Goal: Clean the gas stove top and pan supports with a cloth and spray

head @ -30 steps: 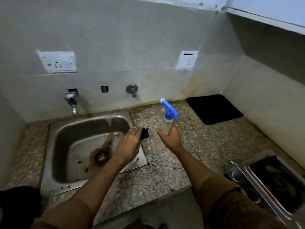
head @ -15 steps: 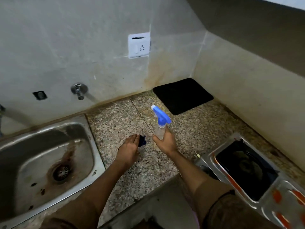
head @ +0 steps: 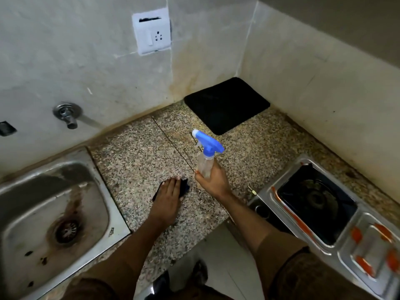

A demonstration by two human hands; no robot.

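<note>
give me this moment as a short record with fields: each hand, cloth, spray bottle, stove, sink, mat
left hand: palm down, pressing the dark cloth onto the counter
right hand: holding the spray bottle upright above the counter
dark cloth: mostly covered by the left hand
spray bottle: clear body, blue trigger head, nozzle pointing left
gas stove: on the right, steel top, untouched
sink: on the left, steel, stained near the drain
black mat: in the back corner of the granite counter
</note>
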